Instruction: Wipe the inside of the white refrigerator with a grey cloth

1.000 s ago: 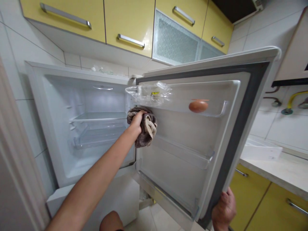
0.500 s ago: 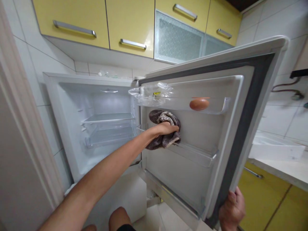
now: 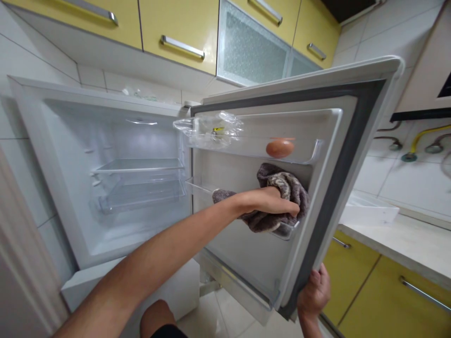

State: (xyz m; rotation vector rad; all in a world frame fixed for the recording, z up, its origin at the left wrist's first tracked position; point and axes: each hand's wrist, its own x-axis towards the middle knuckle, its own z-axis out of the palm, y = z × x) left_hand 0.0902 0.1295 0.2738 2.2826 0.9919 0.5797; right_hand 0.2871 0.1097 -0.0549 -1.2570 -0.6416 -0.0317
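My left hand (image 3: 273,201) reaches across and is closed on a bunched brown-grey cloth (image 3: 299,190). The cloth is pressed against the inner side of the fridge door (image 3: 243,251), at the right end of the clear middle door shelf (image 3: 199,185), and covers much of that shelf. With its fingers curled round the door's outer edge, my right hand (image 3: 314,290) grips it low on the right. Above the cloth, a brown egg (image 3: 280,148) sits in the upper door shelf. A clear plastic bag (image 3: 211,131) with a yellow bit hangs over that shelf's left end.
The fridge compartment (image 3: 66,188) stands open on the left, with a glass shelf (image 3: 141,164) and a clear drawer (image 3: 144,195) inside. Yellow cabinets (image 3: 179,28) hang above. To the right, a white box (image 3: 369,211) rests on the counter (image 3: 419,239). My knee (image 3: 157,317) shows below.
My left hand has slid the cloth rightward along the middle door shelf to its right end. The right hand still holds the door edge. The view has shifted to the right.
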